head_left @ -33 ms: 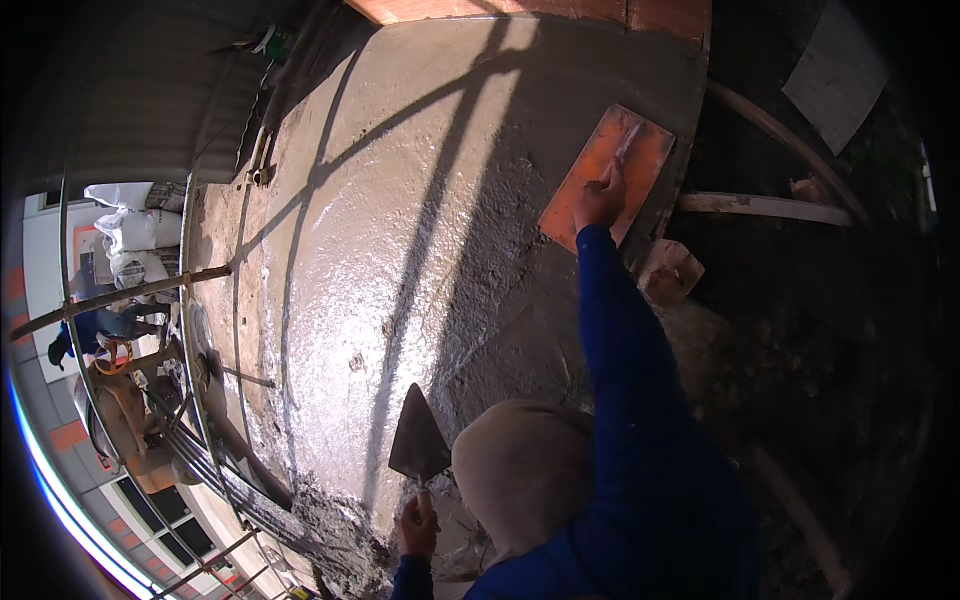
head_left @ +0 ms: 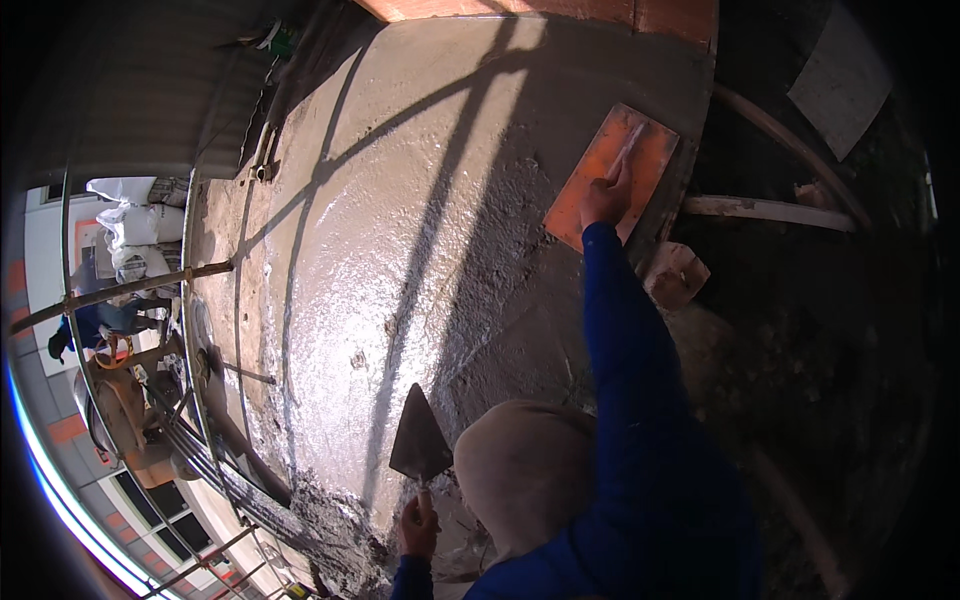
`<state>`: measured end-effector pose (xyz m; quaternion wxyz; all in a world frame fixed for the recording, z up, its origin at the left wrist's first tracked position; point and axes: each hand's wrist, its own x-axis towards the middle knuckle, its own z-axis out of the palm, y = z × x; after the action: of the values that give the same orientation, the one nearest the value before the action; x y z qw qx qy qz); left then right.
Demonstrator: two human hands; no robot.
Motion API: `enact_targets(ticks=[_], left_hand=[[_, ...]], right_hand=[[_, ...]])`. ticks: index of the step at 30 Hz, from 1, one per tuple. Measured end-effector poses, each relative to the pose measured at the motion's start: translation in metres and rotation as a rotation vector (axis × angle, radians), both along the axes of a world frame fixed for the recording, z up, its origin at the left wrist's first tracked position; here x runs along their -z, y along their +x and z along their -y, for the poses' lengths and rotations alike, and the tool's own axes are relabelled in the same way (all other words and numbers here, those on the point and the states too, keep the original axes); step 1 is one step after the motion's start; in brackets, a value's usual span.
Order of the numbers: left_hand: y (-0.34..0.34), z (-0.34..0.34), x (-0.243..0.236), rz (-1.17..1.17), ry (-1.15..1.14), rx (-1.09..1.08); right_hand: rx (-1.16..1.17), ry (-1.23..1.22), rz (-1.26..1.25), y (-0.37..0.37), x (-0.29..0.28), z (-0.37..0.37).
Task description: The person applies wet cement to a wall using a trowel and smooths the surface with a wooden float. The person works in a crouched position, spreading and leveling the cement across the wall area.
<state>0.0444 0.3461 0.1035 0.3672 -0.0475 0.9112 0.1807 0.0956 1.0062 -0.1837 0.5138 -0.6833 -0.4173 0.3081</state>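
My right hand (head_left: 606, 203) is closed round the handle of an orange rectangular plastering float (head_left: 592, 180). The float lies flat on wet grey concrete (head_left: 440, 190), close to the slab's right edge. My left hand (head_left: 418, 527) grips the short handle of a pointed trowel (head_left: 421, 435). That trowel's dark blade points away from me over the shiny wet surface, and I cannot tell whether it touches. Around the float the concrete looks fairly smooth; in the middle and nearer to me it is rougher and lumpy. A rounded beige cloth shape (head_left: 525, 470) hides some of the concrete between my arms.
Scaffold poles (head_left: 120, 298) cross the left side, with stacked white sacks (head_left: 135, 225) and another person (head_left: 90, 325) beyond. Orange formwork boards (head_left: 590, 10) bound the far edge. A reddish block (head_left: 675, 274) and a wooden strip (head_left: 770, 209) lie along the right edge, beside dark ground.
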Motion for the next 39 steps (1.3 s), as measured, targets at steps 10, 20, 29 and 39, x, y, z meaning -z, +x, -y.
enact_targets(ticks=[10,20,29,39], left_hand=[[0.023,0.036,0.003,0.0,0.009,-0.096],[0.037,0.033,0.005,0.011,-0.003,-0.159],[0.038,0.054,0.018,0.021,0.033,-0.215],[0.027,0.065,0.027,-0.007,0.014,-0.152]], right_hand=[[-0.603,-0.211,0.029,-0.075,-0.001,-0.008],[-1.372,-0.304,-0.046,-0.181,0.011,0.163],[-2.055,-0.25,-0.015,-0.108,-0.048,0.301],[-0.75,-0.177,-0.147,0.012,-0.017,0.138]])
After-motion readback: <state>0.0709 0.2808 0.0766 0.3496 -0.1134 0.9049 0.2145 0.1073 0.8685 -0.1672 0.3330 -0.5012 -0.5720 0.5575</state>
